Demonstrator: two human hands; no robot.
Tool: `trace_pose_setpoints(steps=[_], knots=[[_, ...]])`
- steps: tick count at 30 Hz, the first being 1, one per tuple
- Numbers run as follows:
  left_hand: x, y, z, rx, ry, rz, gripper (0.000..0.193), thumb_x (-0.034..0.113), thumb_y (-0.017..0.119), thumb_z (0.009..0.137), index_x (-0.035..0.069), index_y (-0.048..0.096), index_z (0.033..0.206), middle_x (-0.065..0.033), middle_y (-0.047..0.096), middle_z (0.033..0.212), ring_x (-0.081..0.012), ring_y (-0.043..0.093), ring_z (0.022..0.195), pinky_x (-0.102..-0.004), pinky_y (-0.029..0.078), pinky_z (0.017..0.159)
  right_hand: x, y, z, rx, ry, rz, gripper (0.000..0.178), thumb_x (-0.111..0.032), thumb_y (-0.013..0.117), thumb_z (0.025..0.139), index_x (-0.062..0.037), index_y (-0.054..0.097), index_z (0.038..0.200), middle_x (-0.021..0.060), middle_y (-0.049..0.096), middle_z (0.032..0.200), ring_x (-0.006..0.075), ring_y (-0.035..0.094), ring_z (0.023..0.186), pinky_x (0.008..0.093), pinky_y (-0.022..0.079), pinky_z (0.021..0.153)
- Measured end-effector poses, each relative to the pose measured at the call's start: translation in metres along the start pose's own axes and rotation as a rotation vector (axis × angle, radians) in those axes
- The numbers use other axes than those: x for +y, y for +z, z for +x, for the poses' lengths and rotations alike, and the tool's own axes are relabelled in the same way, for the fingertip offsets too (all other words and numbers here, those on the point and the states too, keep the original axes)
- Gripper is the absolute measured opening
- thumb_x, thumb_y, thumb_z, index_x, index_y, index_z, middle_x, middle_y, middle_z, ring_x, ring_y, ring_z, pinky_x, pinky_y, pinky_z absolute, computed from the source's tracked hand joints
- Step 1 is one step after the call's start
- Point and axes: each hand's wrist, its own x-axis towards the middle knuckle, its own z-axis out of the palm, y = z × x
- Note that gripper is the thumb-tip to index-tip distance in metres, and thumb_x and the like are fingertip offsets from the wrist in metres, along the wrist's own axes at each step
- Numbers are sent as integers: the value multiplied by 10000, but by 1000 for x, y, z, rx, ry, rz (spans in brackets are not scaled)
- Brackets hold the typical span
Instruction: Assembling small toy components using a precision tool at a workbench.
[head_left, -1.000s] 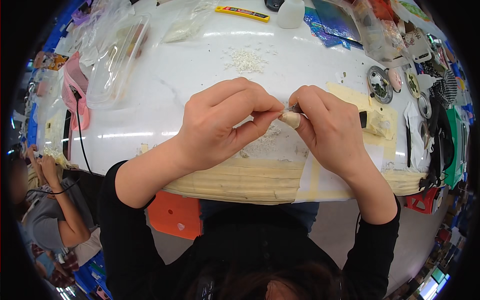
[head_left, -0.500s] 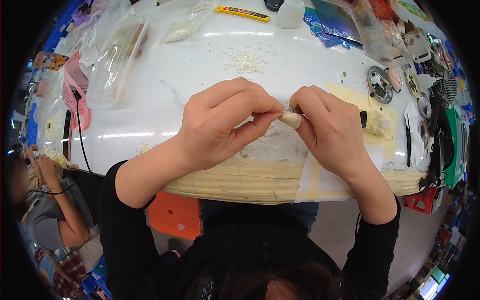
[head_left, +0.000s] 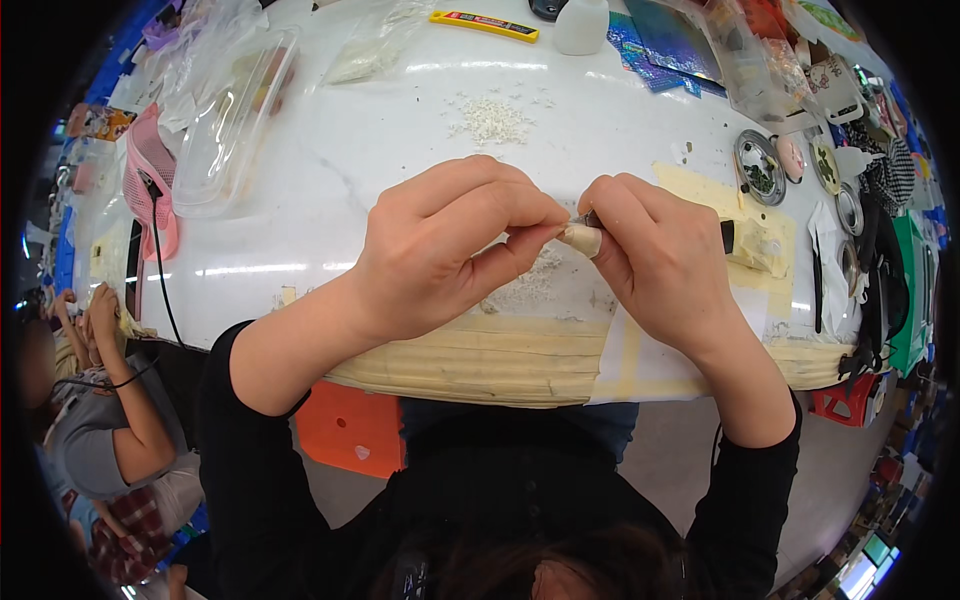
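My left hand is closed in a pinch, thumb against index finger, on something too small to make out. Its fingertips meet those of my right hand above the table. Between the right thumb and index finger is a small dark metal piece, mostly hidden by the fingers; its kind does not show. Cream-coloured tape wraps the right thumb tip. Below the hands lie loose white bits, and farther off is a pile of similar white pieces.
A clear plastic container and a pink mesh pouch sit at left. At the back are a yellow flat case and a white bottle. Round tins crowd the right. Another person works at far left.
My hands stay nearly where they were, with only a slight shift of the right fingers around the metal piece. At far left, the other person's arm and hands have moved a little.
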Motion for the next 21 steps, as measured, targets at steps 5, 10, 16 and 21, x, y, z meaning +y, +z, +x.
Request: trace_pose_setpoints(steps=[5, 10, 16, 21], knots=[[0, 0, 0, 2, 12, 14, 214, -119, 733, 725, -17, 685, 907, -99, 679, 814, -179, 663, 698, -253, 523, 592, 0, -1, -1, -9, -7, -25, 175, -142, 693, 814, -104, 525, 847, 31, 523, 675, 235, 585, 601, 363, 419, 456], [0, 0, 1, -2, 33, 38, 214, -120, 735, 722, -17, 687, 904, -96, 676, 804, -182, 664, 698, -256, 523, 592, 0, -2, -1, -19, -20, -50, 171, -143, 692, 814, -109, 527, 845, 30, 522, 670, 229, 586, 597, 360, 417, 453], [0, 0, 0, 6, 11, 12, 218, -120, 735, 723, -17, 685, 909, -95, 675, 808, -175, 663, 693, -251, 521, 589, 1, -1, 0, 0, -18, -51, 184, -148, 693, 814, -100, 519, 846, 36, 527, 679, 230, 589, 601, 356, 424, 464], [0, -1, 1, -1, 16, 14, 216, -118, 737, 726, -17, 684, 909, -94, 673, 807, -169, 661, 689, -244, 520, 590, 1, -3, 0, -8, -9, -46, 198, -152, 691, 817, -88, 505, 840, 43, 527, 682, 240, 587, 605, 359, 429, 472]])
